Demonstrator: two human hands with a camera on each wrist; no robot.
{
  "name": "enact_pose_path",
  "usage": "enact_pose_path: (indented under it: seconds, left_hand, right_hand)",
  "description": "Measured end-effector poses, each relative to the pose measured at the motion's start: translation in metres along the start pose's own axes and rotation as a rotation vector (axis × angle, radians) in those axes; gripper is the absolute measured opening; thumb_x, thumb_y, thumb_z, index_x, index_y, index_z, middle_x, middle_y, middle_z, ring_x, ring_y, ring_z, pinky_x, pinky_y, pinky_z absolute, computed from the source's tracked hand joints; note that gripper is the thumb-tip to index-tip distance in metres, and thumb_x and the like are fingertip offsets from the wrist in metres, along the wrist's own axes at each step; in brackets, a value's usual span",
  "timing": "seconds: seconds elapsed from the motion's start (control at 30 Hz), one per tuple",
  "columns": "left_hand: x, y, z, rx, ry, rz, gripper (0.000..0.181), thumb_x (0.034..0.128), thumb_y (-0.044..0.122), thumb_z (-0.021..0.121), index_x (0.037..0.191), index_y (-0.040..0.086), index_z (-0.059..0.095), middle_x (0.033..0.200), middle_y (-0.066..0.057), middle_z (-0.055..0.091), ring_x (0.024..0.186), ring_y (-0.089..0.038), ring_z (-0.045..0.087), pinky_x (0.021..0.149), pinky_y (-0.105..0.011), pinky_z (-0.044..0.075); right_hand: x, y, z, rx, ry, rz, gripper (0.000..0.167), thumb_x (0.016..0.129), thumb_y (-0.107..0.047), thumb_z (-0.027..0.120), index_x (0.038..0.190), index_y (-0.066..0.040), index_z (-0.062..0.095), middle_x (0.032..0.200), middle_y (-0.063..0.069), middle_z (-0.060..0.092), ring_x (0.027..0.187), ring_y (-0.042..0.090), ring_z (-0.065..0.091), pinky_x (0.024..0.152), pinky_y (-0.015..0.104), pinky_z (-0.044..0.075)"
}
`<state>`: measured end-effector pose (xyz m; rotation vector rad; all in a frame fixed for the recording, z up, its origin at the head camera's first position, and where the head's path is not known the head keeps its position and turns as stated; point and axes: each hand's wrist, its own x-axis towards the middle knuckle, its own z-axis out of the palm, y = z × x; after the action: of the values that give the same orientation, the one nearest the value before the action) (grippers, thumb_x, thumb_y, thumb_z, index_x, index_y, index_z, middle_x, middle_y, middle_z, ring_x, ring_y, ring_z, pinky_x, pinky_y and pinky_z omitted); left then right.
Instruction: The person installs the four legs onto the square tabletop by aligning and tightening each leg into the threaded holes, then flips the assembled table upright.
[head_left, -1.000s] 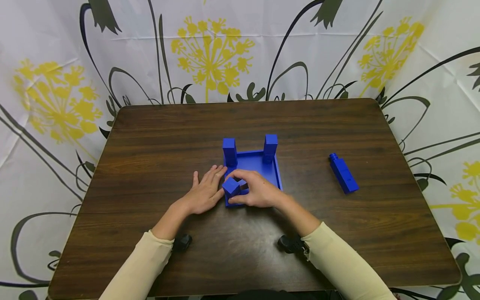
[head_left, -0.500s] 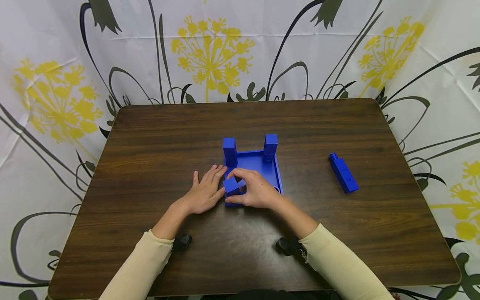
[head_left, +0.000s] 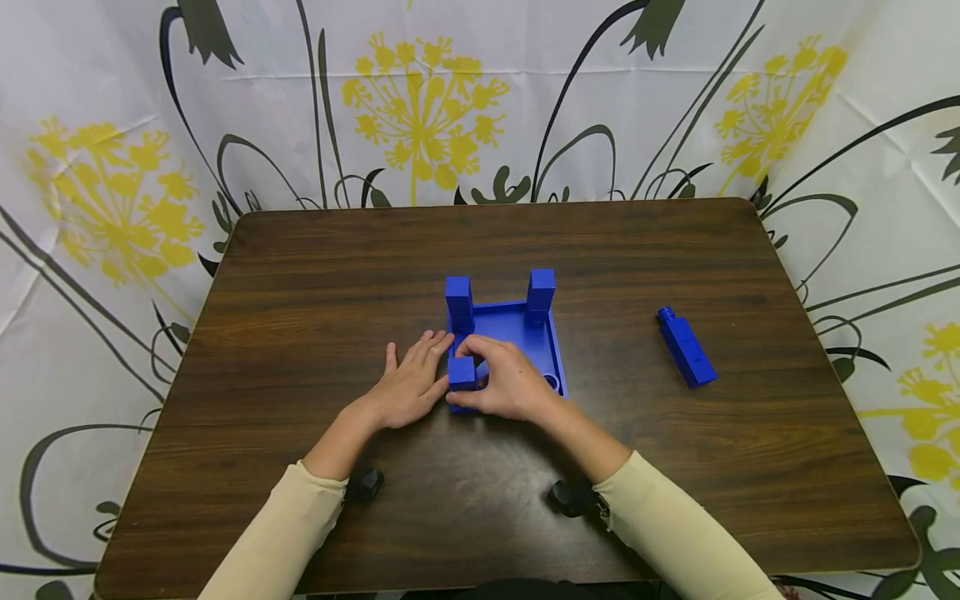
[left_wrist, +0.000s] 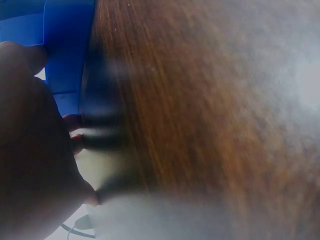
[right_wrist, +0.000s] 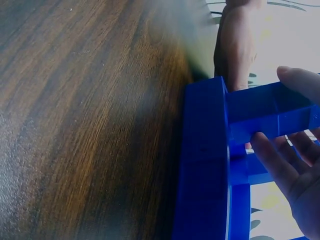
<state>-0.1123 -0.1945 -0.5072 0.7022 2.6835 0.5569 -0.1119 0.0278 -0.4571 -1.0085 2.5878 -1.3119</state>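
While the left hand [head_left: 407, 387] is resting with straight, spread fingers against the left side of the tray [head_left: 557, 350], seemingly steadying it, the right hand [head_left: 510, 383] is pinching a block [head_left: 462, 372] upright at the tray's near left corner, likely keeping it square.

The head view looks forward and down from above the near side of the worktop [head_left: 337, 275], far enough off to take in nearly all of it and the flowered curtain [head_left: 540, 108] beyond. The 2 wrist views are low, close and turned sideways: the left looks past the left hand [head_left: 408, 383], mostly at worktop; the right faces across the blue tray [head_left: 510, 329] toward that hand. Head and right wrist views share 2 hands, tray and the right hand's [head_left: 513, 379] post [head_left: 462, 372].
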Motion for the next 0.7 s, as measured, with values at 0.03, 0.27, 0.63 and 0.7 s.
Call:
enact_pose_path:
  seconds: [0.03,0.27,0.63,0.7]
  left_hand:
    - [0.0,0.0,0.0,0.0,-0.005,-0.003,0.066,0.105,0.051,0.024,0.158,0.021,0.0,0.165,-0.006,0.003,0.15,-0.023,-0.007,0.106,-0.069,-0.01]
    - [-0.001,0.003,-0.003,-0.007,0.009,0.007,0.065,0.1053,0.05,0.024,0.158,0.018,0.003,0.164,-0.008,0.006,0.15,-0.026,-0.004,0.105,-0.07,-0.008]
    - [-0.003,0.006,-0.005,0.003,0.019,0.019,0.064,0.106,0.046,0.028,0.158,0.016,0.005,0.164,-0.012,0.009,0.149,-0.03,0.0,0.105,-0.072,-0.007]
    - [-0.004,0.007,-0.006,0.003,0.016,0.018,0.064,0.1061,0.044,0.029,0.158,0.015,0.006,0.163,-0.012,0.009,0.149,-0.03,0.0,0.104,-0.072,-0.006]
  right_hand:
    - [0.0,0.0,0.0,-0.005,0.002,0.004,0.042,0.073,-0.027,0.088,0.1,-0.015,0.058,0.099,-0.002,0.064,0.088,0.011,0.062,0.075,0.033,0.054]
    - [-0.002,-0.002,0.004,-0.059,0.057,0.015,0.043,0.072,-0.028,0.089,0.1,-0.014,0.059,0.096,-0.005,0.063,0.074,0.007,0.061,0.068,0.024,0.049]
    - [-0.008,-0.007,0.012,-0.074,0.148,0.089,0.043,0.072,-0.03,0.089,0.096,-0.015,0.056,0.092,-0.002,0.066,0.082,0.01,0.063,0.068,0.028,0.05]
    - [-0.01,-0.008,0.014,-0.085,0.169,0.096,0.044,0.071,-0.031,0.089,0.097,-0.014,0.057,0.093,-0.002,0.066,0.082,0.01,0.063,0.068,0.027,0.05]
